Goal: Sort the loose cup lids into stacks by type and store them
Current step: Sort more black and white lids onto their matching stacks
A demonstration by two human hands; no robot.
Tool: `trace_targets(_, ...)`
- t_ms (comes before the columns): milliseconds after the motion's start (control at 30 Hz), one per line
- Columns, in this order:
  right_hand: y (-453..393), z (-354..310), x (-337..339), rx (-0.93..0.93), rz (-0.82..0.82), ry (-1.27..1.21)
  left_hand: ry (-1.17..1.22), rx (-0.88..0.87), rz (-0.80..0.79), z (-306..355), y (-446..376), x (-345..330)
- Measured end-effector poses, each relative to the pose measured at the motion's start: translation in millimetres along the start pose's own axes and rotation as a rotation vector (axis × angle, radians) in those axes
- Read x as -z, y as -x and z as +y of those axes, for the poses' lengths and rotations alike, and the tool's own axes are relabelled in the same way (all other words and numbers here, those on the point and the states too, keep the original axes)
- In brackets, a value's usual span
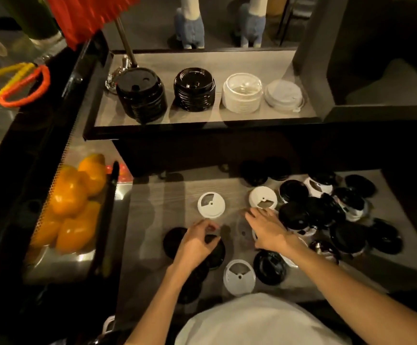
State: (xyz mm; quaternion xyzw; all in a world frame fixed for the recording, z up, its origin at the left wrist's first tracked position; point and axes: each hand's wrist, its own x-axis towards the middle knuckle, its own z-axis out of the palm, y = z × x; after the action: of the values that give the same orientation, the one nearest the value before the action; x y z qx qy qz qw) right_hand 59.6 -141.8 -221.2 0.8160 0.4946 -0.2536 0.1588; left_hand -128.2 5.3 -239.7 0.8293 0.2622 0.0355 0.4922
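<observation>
Lids lie scattered over the lower surface (152, 215), nearest of them a white lid (239, 277) with a wedge cut-out and, just beside it on the right, a glossy black lid (269, 267). The left hand (197, 241) hangs above two flat black lids (173, 239), its grip loosely curled with thumb and forefinger drawn close; whether they pinch anything cannot be told. The right hand (267, 229) reaches forward with fingers stretched nearly straight, its grip spread flat over pale lids at the edge of the pile; it holds nothing that shows. Between and beyond the hands sits another white wedge-cut lid (211, 204), and a similar one (263, 197) lies just past the right fingertips. To the right a jumbled heap of black lids (327, 215), with a few white ones mixed in, overlaps and leans on itself. At the left, oranges (72, 202) fill a metal tray. Farther back, on the raised shelf (202, 118), four sorted stacks stand in a row: a tall matte black stack (141, 94), a glossy black stack (194, 89), a clear-topped white stack (242, 93), and a low white domed stack (284, 94).
</observation>
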Motion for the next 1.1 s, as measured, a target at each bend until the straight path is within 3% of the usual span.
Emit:
trace_targets(200,-6,7,-8,0.034,0.133,-0.072,0.084,0.099,0.092,10,-17,-26)
trace_targets(333,2,14,6,0.079,0.325,-0.564,0.338,0.279,0.157,48,-14,-19)
trace_targets(433,17,15,27,0.197,0.502,-0.842,0.745,0.386,0.005,72,-16,-13)
trace_targets(533,30,13,42,0.338,0.465,-0.908,1.020,0.349,-0.152,88,-23,-13)
trace_targets(600,35,23,37,0.278,0.523,-0.973,1.116,0.344,-0.134,90,-27,-16)
trace_targets(733,52,72,6,-0.067,0.721,-1.022,1.277,0.447,-0.040,75,-26,-24)
trace_targets(800,64,90,-13,-0.147,0.648,-0.973,1.266,0.497,0.012,65,-21,-27)
trace_targets(967,89,94,-53,-0.180,0.235,-0.680,1.250,0.602,0.083,53,-8,-38)
trace_targets(1100,90,84,-79,-0.161,0.227,-0.425,1.299,0.658,0.062,62,-4,-46)
